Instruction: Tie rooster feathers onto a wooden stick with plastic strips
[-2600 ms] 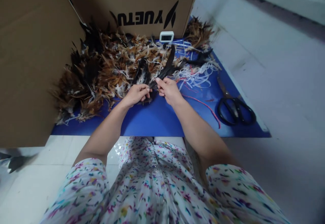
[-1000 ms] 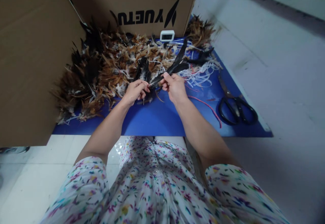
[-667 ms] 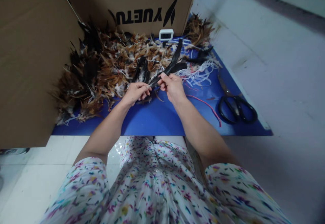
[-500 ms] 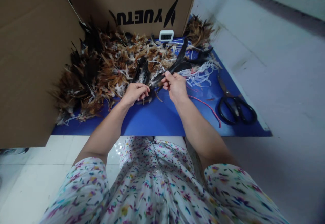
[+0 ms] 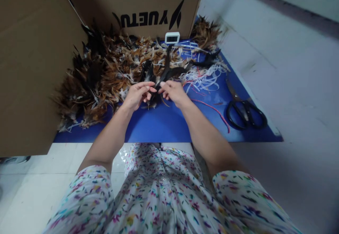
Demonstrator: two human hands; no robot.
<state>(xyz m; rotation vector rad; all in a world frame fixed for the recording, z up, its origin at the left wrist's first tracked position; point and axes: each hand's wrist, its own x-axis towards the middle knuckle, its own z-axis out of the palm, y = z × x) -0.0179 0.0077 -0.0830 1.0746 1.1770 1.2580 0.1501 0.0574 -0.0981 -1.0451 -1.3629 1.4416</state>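
Long black feathers (image 5: 167,70) rise between my two hands, their base ends low at the fingertips. My right hand (image 5: 173,92) is closed in a pinch on that base. Close beside it, my left hand (image 5: 140,94) has its fingers bent towards the thumb at the same base; how much it grips there is partly hidden. Behind my left fingers lies another dark feather bundle (image 5: 147,72). Brown and tan feather bundles (image 5: 111,69) spread over the blue tabletop (image 5: 159,128) to the left and back.
Black-handled scissors (image 5: 246,113) lie at the right, near a red cord (image 5: 212,109). White strips (image 5: 205,78) are tangled behind them. At the back stand a small white digital clock (image 5: 172,37) and a cardboard box (image 5: 148,0); another cardboard panel (image 5: 31,68) blocks the left.
My right hand has moved left and slightly down, close to my left hand. The black feathers now point more upright. My left index finger has straightened somewhat.
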